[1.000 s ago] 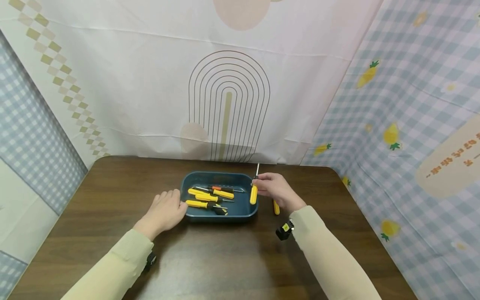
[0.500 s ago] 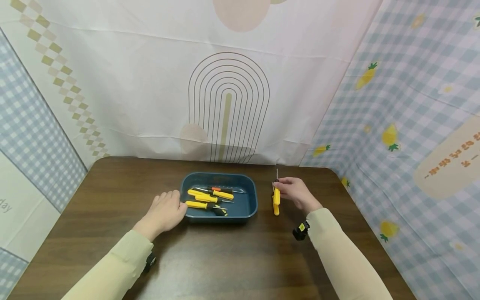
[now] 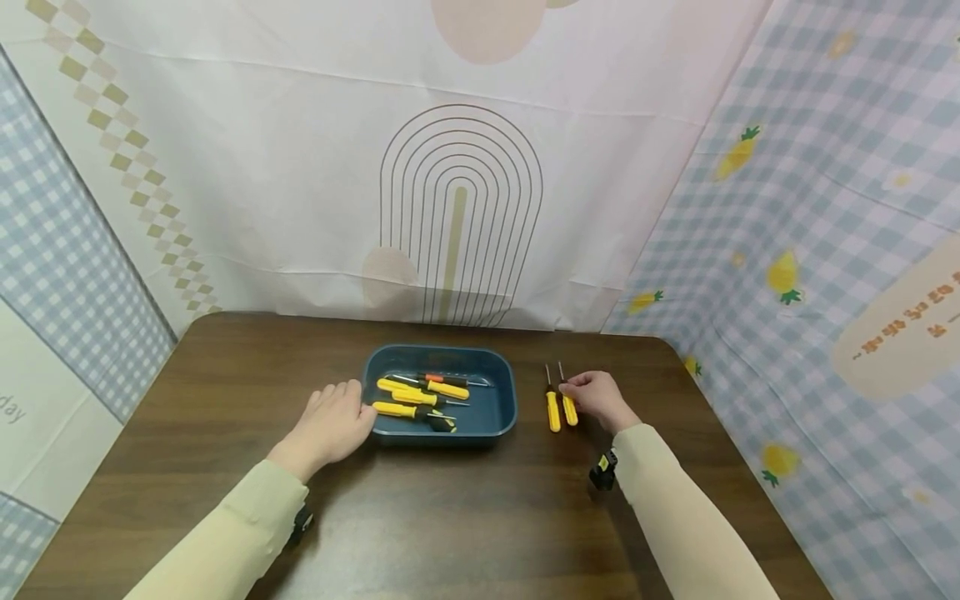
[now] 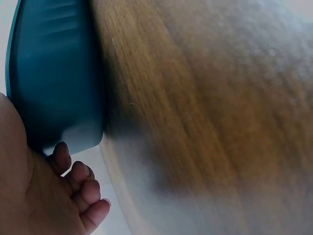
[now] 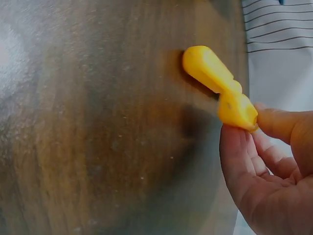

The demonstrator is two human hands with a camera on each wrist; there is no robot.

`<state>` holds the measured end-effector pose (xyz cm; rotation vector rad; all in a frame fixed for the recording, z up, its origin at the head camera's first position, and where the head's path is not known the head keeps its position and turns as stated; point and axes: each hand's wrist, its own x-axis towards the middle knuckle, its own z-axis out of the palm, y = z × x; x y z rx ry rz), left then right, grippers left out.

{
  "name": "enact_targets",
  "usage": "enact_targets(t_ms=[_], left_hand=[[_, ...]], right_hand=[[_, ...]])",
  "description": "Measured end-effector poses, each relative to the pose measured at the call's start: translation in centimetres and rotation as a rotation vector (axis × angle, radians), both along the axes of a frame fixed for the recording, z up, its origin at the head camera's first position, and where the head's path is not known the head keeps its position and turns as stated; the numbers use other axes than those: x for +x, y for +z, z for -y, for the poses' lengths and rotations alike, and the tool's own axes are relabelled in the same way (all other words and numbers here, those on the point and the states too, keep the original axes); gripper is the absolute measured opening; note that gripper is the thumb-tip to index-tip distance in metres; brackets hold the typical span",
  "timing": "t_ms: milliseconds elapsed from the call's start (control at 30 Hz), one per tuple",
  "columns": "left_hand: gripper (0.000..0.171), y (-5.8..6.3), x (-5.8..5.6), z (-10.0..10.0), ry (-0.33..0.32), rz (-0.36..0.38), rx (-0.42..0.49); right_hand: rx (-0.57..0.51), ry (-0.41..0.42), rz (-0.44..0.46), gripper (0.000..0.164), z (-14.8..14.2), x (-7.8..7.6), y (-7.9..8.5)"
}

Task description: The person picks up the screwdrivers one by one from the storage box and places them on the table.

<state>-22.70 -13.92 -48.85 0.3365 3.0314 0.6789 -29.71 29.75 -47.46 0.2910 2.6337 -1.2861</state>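
Observation:
My right hand (image 3: 596, 396) pinches a yellow-handled screwdriver (image 3: 570, 412) near its dark collar, low over the table on the right. In the right wrist view, thumb and fingers close on this screwdriver's yellow handle (image 5: 237, 111). Just to its left lies a second yellow screwdriver (image 3: 553, 412), shaft pointing to the back. My left hand (image 3: 330, 419) holds the left end of a dark blue tray (image 3: 450, 438), thumb at the rim. From the left wrist, its fingers (image 4: 88, 193) show loosely curled by the tray's outer wall (image 4: 58, 88).
Inside the tray lie several yellow-handled screwdrivers (image 3: 395, 409), and a red-and-black one (image 3: 450, 380) near its back wall. The brown wooden table (image 3: 450, 517) meets a white patterned curtain (image 3: 315, 192) at the back. Checked cloth (image 3: 825, 250) hangs to the right.
My right hand has carried the screwdriver from over the tray's right rim to the table, setting it beside the other one, slightly to its right. The left hand and tray have stayed put.

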Motion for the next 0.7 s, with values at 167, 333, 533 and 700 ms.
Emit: enact_targets(t_ms=[167, 333, 533, 700], left_hand=[[0.026, -0.15, -0.04, -0.01, 0.001, 0.002, 0.003], [0.026, -0.16, -0.05, -0.04, -0.002, 0.004, 0.002], [0.026, -0.1, -0.02, -0.09, 0.0, 0.005, 0.004], [0.025, -0.01, -0.03, -0.01, 0.001, 0.001, 0.003]], right_hand=[[0.067, 0.006, -0.027, 0.02, 0.07, -0.11, -0.59], [0.076, -0.008, -0.03, 0.018, 0.01, -0.17, -0.88], [0.061, -0.043, -0.019, 0.018, 0.35, -0.07, -0.81], [0.011, -0.067, 0.035, 0.021, 0.37, -0.1, -0.73]])
